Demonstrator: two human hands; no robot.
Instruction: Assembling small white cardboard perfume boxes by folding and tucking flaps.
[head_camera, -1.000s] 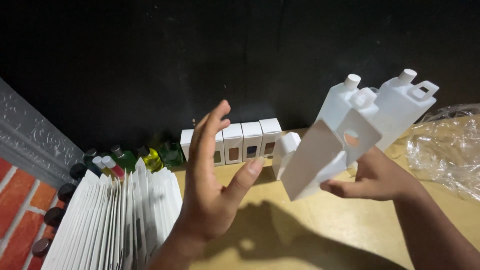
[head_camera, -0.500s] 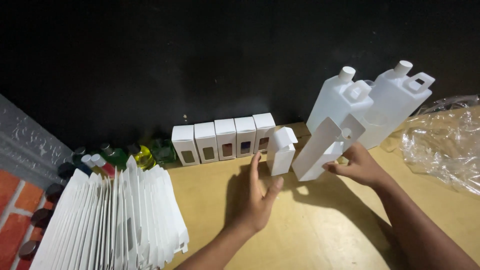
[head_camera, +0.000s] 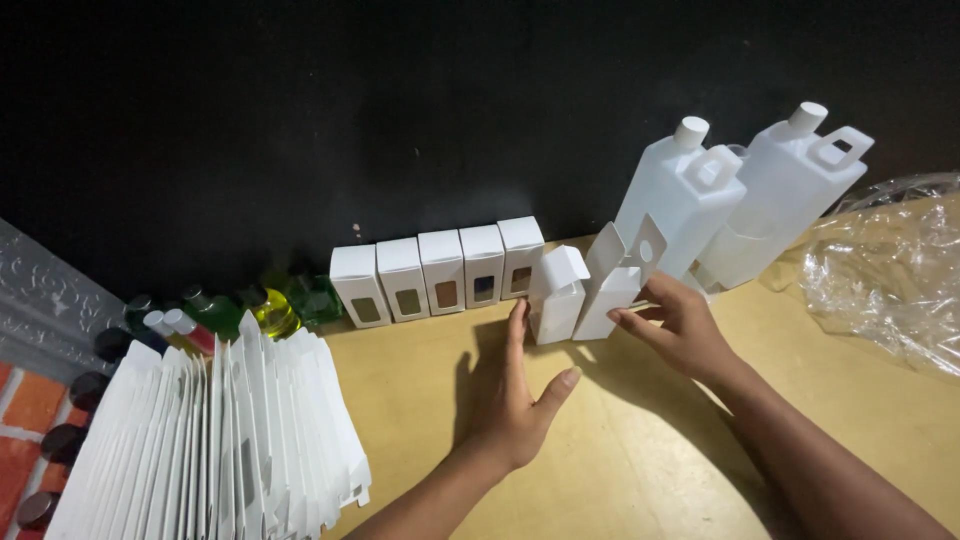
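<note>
The work in hand looks like standing freshly folded small white boxes at the end of the row along the black wall. To do it well, the right hand (head_camera: 680, 325) should be keeping the open box (head_camera: 612, 290) upright and square as it is nudging it in, pressing low on the body rather than on the raised flaps, which would fold or tip it. The left hand (head_camera: 515, 395) is best serving as a flat stop, steadying the neighbouring box (head_camera: 556, 297) so it is not sliding or toppling into the row.

The right hand is lying half open, fingers spread, with fingertips touching the lower side of the open box, whose top flaps are standing up; it is not clamping the box. The left hand is lying open and flat, palm turned sideways, its fingertips reaching up to just beside the neighbouring box, which has one flap up; whether they are touching it I cannot tell. Both boxes are standing on the tabletop (head_camera: 650, 450) just right of the row of five closed boxes (head_camera: 440, 270), in front of two tall white plastic bottles (head_camera: 740, 200). A fan of flat unfolded cartons (head_camera: 210, 440) is lying at the left, small coloured bottles (head_camera: 240, 310) behind it, and crumpled clear plastic (head_camera: 890, 280) at the right.
</note>
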